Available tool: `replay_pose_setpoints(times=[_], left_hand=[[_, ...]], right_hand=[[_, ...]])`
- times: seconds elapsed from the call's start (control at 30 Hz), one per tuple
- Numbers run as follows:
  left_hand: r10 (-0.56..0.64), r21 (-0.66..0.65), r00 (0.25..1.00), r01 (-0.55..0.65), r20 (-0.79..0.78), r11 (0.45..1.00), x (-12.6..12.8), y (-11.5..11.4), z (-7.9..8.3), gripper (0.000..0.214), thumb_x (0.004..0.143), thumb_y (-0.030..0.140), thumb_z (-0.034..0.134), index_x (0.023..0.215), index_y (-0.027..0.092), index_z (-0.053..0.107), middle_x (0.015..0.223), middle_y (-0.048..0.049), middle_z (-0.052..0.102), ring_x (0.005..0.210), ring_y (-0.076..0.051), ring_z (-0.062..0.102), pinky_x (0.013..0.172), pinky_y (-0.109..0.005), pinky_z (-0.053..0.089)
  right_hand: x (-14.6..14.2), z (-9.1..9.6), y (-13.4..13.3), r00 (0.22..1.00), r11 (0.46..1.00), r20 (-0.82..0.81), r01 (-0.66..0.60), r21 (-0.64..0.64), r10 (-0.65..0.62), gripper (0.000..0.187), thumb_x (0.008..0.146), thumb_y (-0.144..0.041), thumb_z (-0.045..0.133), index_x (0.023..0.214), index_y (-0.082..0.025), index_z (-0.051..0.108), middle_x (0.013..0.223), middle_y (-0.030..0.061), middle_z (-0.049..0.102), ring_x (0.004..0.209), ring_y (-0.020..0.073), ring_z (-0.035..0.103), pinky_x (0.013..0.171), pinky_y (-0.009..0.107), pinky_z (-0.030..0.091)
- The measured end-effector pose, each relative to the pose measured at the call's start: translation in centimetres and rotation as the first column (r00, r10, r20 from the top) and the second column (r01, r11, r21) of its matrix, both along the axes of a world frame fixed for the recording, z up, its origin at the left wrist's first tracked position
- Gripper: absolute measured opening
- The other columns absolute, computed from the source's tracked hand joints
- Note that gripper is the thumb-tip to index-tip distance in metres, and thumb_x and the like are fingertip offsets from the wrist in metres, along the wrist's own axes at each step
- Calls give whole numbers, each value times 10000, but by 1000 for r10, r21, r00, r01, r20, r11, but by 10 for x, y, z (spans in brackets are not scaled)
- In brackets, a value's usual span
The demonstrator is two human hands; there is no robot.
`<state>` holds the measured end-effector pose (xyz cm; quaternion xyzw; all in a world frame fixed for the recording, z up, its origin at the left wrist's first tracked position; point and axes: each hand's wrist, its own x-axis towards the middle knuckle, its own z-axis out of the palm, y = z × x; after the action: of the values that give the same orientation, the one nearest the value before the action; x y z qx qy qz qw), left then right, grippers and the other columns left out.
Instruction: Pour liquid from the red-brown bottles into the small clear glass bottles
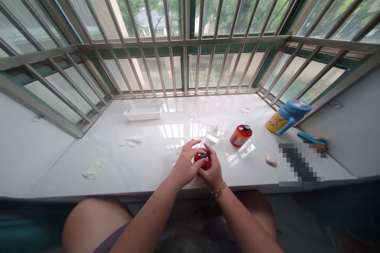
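We find the small red bottle [207,162] between the two hands, over the near edge of the bench [154,166] and almost straight ahead of the person. It lies just to the right of the left hand [184,163] and against the inner side of the right hand [214,170]. Neither hand is the nearer; both appear to touch it.

The right hand is curled about the bottle's right and near sides and, in our judgement, carries the hold. The left hand has its outer fingers spread forward, with its thumb and a finger on either side of the black cap [203,156]. Whether these pinch the cap or only rest by it, we cannot tell.

As to direction, we note the cap uppermost and facing the camera. We judge the long axis to run roughly upright, perhaps tilted a little; the fingers hide the lower body, so we cannot confirm the angle or whether the base meets the bench.

Beyond the right hand we record a clear plastic container [214,133]; to its right, well apart from the hands, a larger red bottle [239,137] stands on its base, black-capped, its long axis upright.
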<state>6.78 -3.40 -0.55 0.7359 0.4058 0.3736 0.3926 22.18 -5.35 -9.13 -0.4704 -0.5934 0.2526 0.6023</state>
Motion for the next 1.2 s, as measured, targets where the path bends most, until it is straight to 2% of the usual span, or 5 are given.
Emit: replay_pose_setpoints(times=[0.43,0.57,0.93,1.1,1.2], left_hand=[[132,-69,991,-133,-18,989,2,-6,1,435,747,279,947,1093,255,686,1573,-136,555,1545,-397,456,1279,-627,378],[40,-71,999,-42,-33,997,2,-7,4,461,846,249,852,1275,303,693,1626,-123,509,1586,-373,414,1299,-600,360],[45,-66,999,-46,-24,997,3,-8,7,347,874,258,818,1185,254,665,1637,-142,488,1562,-365,450,1266,-577,415],[24,-70,998,-28,-53,997,2,-9,10,554,887,253,802,1401,284,598,1666,-131,453,1591,-345,411,1311,-585,350],[9,-68,998,-13,-57,998,2,-9,12,386,888,221,788,1255,268,681,1649,-125,468,1594,-352,405,1303,-577,363]], right_hand=[[-2,-3,0,1000,1000,-7,10,3,-10,803,856,-390,848,1557,-295,468,1266,107,707,1104,284,746,988,515,648],[-2,-2,0,999,999,23,40,11,-40,814,847,-398,854,1559,-293,472,1308,122,700,1157,308,734,1009,540,636],[-2,-3,-1,1000,1000,-26,0,-17,0,808,861,-375,844,1567,-291,460,1305,112,696,1114,288,743,992,511,645],[-1,-3,0,1000,1000,-15,8,-19,-9,817,848,-387,863,1560,-309,470,1323,107,691,1188,306,718,1048,523,617],[-1,-3,0,1000,1000,-29,-1,-25,1,807,859,-382,851,1564,-307,466,1338,113,685,1180,305,723,1032,521,626]])
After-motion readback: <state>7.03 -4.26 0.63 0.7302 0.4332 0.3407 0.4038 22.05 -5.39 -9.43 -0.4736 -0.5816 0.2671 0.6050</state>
